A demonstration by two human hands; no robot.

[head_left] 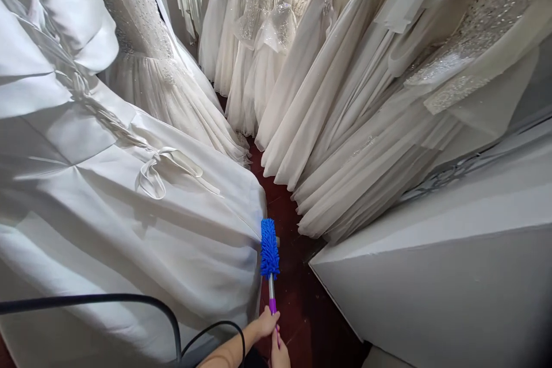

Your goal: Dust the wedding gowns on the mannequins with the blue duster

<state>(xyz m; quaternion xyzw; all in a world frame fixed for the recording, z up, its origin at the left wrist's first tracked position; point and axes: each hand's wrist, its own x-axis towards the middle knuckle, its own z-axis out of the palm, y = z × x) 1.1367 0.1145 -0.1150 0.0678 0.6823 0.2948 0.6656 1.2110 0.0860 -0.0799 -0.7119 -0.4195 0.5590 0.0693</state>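
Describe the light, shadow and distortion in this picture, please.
Head view: soft, even light on the white gowns; mild shadow in the satin skirt folds; wide-lens bending curves the edges; the blue duster is sharp; the dark floor shows faint glare; both hands sit low.

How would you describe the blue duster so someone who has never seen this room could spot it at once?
Find the narrow strip of dark red floor running between the rows of white gowns. Low in that aisle, beside the hem of the plain satin gown, both hands grip a thin pole. At its tip sits the duster, the only bright blue, shaggy thing among white fabric.
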